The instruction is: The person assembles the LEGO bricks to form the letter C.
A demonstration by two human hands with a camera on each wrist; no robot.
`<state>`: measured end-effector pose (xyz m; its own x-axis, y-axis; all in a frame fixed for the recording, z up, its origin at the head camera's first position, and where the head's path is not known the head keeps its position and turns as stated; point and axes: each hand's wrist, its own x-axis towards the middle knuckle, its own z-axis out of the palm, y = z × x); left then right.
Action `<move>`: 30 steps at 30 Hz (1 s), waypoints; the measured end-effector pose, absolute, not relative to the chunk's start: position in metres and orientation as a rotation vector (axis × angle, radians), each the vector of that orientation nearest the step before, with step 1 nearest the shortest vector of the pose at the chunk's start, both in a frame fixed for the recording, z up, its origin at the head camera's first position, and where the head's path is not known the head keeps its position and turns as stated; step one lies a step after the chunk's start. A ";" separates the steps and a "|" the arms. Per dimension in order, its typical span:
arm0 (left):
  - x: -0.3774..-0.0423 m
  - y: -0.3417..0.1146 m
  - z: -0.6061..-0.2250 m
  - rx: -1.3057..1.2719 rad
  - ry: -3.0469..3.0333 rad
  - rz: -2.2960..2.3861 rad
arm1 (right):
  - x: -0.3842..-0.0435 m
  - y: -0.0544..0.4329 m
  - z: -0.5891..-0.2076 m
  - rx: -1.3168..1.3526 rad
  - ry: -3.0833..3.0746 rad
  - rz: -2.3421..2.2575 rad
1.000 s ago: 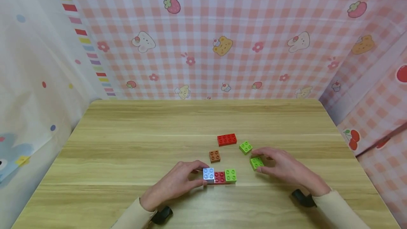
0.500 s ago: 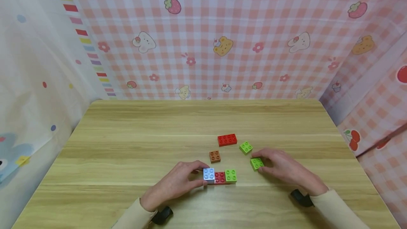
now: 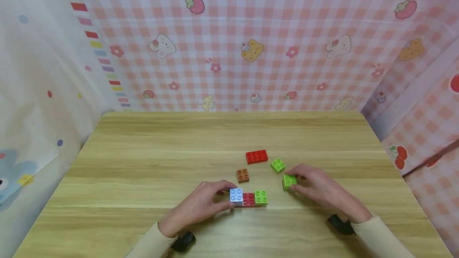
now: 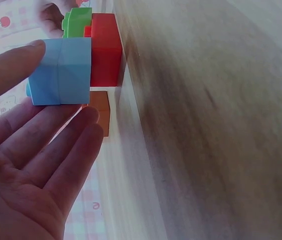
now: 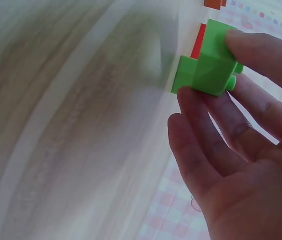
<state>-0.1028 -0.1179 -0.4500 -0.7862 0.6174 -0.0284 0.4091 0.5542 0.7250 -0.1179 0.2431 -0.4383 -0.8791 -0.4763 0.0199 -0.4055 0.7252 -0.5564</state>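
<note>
My left hand (image 3: 201, 204) pinches a light blue toy brick block (image 3: 236, 196) between thumb and fingers. In the left wrist view a seam crosses this block (image 4: 61, 72). It sits on the left end of a long red brick (image 3: 248, 199), whose right end bears a green brick (image 3: 261, 197); red studs show between them. To the right, my right hand (image 3: 315, 184) pinches another small green brick (image 3: 288, 182) by its sides. The right wrist view shows that brick (image 5: 214, 60) held off the tabletop, studs facing away from it.
A loose green brick (image 3: 277, 165) lies just beyond the right fingertips. Farther back is a red eight-stud brick (image 3: 256, 156). A brown brick (image 3: 242, 175) lies behind the red base. The wooden table (image 3: 150, 146) ends at a checked curtain (image 3: 215, 31).
The green brick in my right hand has risen slightly and turned straighter, and the right fingers have moved up with it. My left hand keeps its hold on the blue block.
</note>
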 end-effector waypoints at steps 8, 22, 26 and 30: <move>-0.102 -0.118 -0.449 0.852 2.510 1.071 | -0.115 0.240 -0.436 -0.679 2.843 -0.927; -0.101 -0.118 -0.450 0.836 2.495 1.088 | -0.108 0.226 -0.427 -0.696 2.883 -1.004; -0.101 -0.118 -0.450 0.839 2.494 1.100 | -0.107 0.221 -0.426 -0.742 2.899 -1.037; -0.100 -0.118 -0.451 0.840 2.495 1.103 | -0.106 0.217 -0.425 -0.788 2.909 -1.070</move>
